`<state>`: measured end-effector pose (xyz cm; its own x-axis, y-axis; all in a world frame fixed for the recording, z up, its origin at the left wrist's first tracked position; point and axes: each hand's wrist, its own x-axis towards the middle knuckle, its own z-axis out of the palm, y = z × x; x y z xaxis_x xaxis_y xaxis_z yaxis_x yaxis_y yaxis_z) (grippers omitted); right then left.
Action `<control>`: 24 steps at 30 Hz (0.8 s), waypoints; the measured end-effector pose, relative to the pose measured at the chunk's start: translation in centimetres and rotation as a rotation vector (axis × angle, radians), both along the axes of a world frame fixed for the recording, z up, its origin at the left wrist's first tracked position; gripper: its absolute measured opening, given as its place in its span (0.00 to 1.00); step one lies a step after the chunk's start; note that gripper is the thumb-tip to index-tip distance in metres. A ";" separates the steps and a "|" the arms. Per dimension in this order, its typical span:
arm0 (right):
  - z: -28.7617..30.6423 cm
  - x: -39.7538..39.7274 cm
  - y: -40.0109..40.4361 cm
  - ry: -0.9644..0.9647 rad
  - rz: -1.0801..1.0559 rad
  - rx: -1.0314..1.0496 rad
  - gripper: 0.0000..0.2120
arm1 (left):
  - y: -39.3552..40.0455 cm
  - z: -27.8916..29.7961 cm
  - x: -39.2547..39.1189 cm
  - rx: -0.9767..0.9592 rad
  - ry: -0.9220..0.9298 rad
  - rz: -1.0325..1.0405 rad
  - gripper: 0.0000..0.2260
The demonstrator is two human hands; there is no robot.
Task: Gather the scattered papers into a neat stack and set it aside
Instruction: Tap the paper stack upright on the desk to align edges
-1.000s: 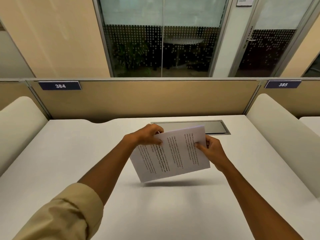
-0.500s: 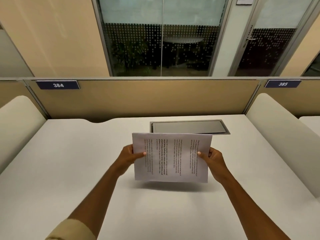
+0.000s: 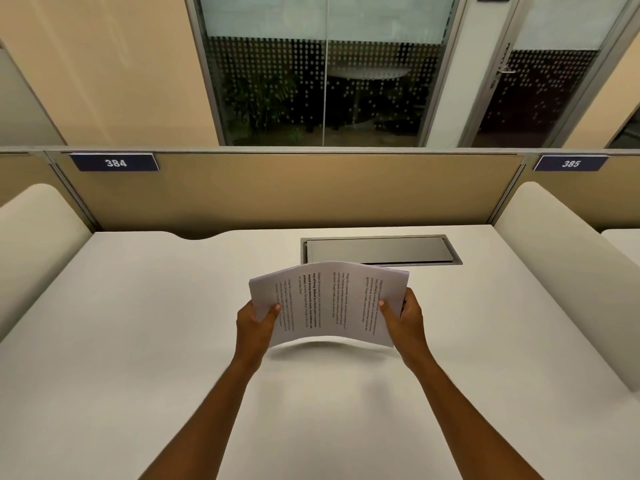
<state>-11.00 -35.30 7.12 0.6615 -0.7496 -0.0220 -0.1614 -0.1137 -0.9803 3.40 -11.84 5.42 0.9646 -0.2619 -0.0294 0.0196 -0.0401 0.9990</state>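
A stack of white printed papers (image 3: 329,303) is held above the middle of the white desk (image 3: 138,341), with its text running sideways. The stack bows upward in its middle and its lower corners come down near the desk. My left hand (image 3: 254,325) grips the left edge, thumb on top of the sheets. My right hand (image 3: 403,317) grips the right edge the same way. No loose sheets lie elsewhere on the desk.
A grey cable hatch (image 3: 381,251) is set into the desk just behind the papers. Cream side dividers (image 3: 561,265) flank the desk, another divider (image 3: 34,244) on the left. A tan back panel (image 3: 294,192) carries labels 384 and 385.
The papers were tilted a second ago, then held level and flat. Now both hands have come closer together and lower, and the stack arches upward between them.
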 end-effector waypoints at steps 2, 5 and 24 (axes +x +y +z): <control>-0.6 0.0 0.3 0.017 0.011 -0.005 0.13 | 0.5 -0.6 -0.3 -0.006 0.012 0.007 0.08; -2.2 -0.7 0.9 0.051 0.023 0.027 0.17 | 1.1 -1.9 -1.4 -0.002 0.037 0.000 0.10; -2.3 -0.7 0.7 0.043 0.016 0.062 0.16 | 1.0 -1.2 -1.1 0.025 -0.010 -0.007 0.12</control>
<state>-11.66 -34.57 4.87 0.6712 -0.7350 -0.0963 -0.2019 -0.0562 -0.9778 2.35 -10.88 4.26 0.9631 -0.2680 -0.0261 0.0089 -0.0650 0.9978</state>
